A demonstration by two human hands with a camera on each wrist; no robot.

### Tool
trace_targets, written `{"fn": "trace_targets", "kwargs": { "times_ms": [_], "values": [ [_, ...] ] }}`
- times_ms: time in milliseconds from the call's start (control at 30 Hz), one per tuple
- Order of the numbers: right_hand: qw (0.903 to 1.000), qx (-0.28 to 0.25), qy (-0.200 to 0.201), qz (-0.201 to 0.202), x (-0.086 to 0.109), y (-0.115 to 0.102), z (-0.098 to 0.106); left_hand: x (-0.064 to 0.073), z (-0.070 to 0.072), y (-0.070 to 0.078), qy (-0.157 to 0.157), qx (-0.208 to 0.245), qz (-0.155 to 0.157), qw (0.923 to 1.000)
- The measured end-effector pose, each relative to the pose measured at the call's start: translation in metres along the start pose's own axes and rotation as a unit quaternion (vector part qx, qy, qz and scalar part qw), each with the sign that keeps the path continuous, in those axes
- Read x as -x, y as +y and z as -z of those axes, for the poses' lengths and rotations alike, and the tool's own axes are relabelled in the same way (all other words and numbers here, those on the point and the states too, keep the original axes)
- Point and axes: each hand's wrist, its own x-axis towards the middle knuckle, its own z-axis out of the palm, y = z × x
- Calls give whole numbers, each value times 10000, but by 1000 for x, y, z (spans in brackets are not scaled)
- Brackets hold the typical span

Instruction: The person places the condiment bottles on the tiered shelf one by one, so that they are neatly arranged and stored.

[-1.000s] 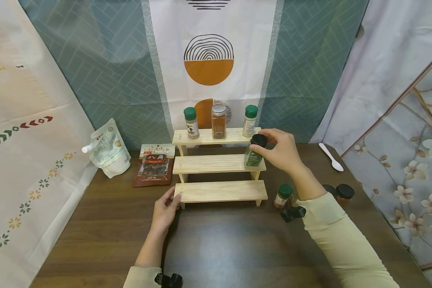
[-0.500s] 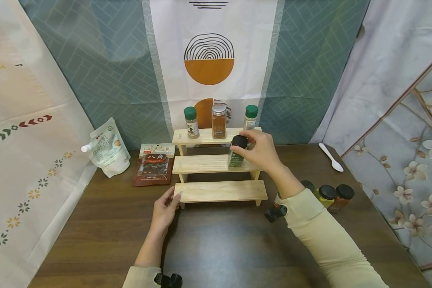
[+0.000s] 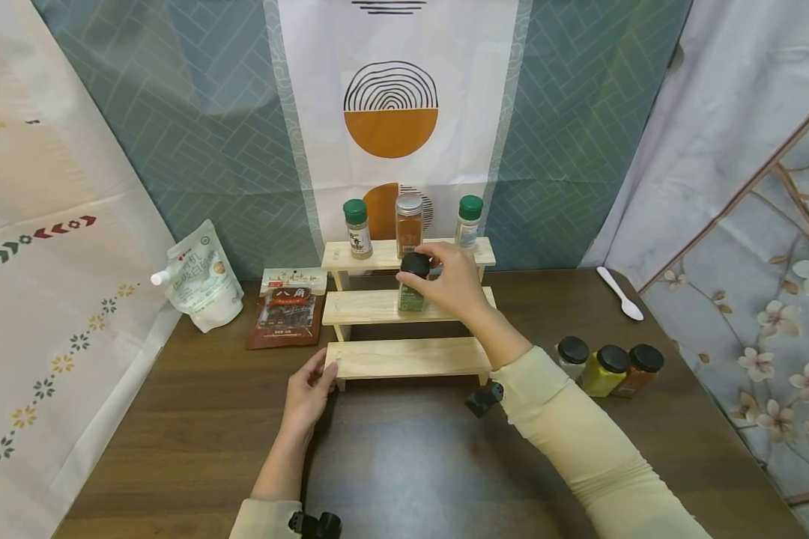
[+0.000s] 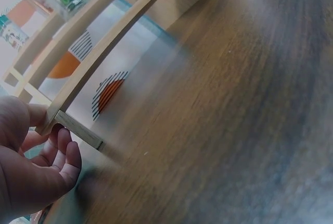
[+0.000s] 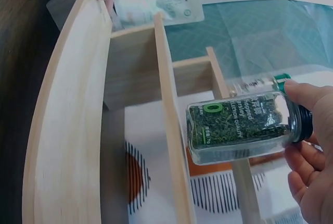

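The brown packet [image 3: 286, 320] reads 八角; the herb jar [image 5: 239, 127], apparently, "chopped parsley".

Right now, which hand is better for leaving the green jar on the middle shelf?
Probably the right hand: it holds the green jar by its black lid, at the middle shelf. The left hand grips the left end of the bottom shelf.

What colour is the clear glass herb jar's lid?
The round lid is black, clearest in the head view.

Wooden table [image 3: 391, 457], teal backdrop [image 3: 600, 135], floral curtain [image 3: 741, 239]
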Motion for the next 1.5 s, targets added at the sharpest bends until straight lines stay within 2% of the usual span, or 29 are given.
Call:
{"fn": "trace_targets", "kwargs": {
  "times_ms": [300,667,1033,1200,1333,1500],
  "values": [
    [9998,-118,-114,131,-9,-12,-25,0,0,1,-6,20,26,10000],
    [9992,110,-355,142,-19,-30,-48,1,0,0,14,18,11,10000],
    [9988,326,-359,75,-27,-40,-66,0,1,-1,-62,46,32,10000],
    [9986,403,-343,-17,-29,-40,-70,-1,1,-1,-70,3,25,10000],
    [9974,436,-566,-121,-27,-39,-68,-1,0,-1,-27,-50,0,10000],
    [9963,110,-798,-298,-19,-31,-62,1,0,0,-29,-148,-88,9998]
  ]
}}
